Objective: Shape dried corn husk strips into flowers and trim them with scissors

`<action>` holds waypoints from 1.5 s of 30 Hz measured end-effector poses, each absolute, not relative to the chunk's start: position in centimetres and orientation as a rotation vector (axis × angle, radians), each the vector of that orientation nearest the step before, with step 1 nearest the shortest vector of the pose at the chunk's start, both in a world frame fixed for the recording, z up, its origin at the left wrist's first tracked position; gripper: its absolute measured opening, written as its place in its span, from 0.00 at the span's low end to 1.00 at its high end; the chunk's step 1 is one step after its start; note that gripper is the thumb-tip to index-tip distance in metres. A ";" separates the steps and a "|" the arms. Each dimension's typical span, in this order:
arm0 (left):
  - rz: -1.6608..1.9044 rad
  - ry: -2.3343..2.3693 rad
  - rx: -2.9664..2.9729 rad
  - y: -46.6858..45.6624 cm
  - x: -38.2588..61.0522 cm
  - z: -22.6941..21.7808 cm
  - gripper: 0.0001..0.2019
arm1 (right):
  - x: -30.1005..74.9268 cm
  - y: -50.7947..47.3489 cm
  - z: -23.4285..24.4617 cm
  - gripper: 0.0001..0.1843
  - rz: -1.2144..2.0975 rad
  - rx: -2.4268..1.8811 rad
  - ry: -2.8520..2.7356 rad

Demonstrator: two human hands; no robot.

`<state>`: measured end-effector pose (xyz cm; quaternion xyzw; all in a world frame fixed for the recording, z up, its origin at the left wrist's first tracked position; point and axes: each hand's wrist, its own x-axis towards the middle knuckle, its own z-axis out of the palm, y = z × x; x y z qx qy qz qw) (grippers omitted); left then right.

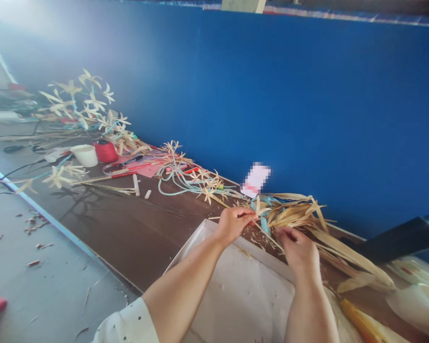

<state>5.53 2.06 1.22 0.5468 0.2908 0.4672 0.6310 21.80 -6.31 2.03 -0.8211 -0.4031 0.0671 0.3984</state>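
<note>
Right of the frame's centre, the left hand (235,223) pinches a pale, star-shaped, dry-petalled flower (259,209); the right hand (301,248), fingers narrowed near long tan dried leaves (295,214), holds what I cannot tell.

text: none legible | pale card (255,180): pixelated, marks unreadable

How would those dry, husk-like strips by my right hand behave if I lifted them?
The strips look thin and papery, so they're probably light for their bulk. Their creased, curled shapes suggest they may crack or split if bent sharply. They fan out with no visible tie, so some could slip loose.
</note>
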 end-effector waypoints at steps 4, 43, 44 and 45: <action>1.084 0.629 1.271 2.1 5.5 1.0 0.13 | 22.3 -6.1 0.6 0.11 0.269 -2.261 -1.326; 0.963 0.553 1.320 2.0 5.0 1.4 0.19 | 18.6 -4.7 0.9 0.19 0.421 -1.613 -0.803; 0.948 0.543 1.309 2.0 5.0 1.4 0.19 | 18.5 -4.6 0.7 0.19 0.478 -1.531 -0.742; 0.934 0.531 1.295 2.0 5.0 1.4 0.19 | 18.4 -4.5 0.6 0.19 0.526 -1.454 -0.690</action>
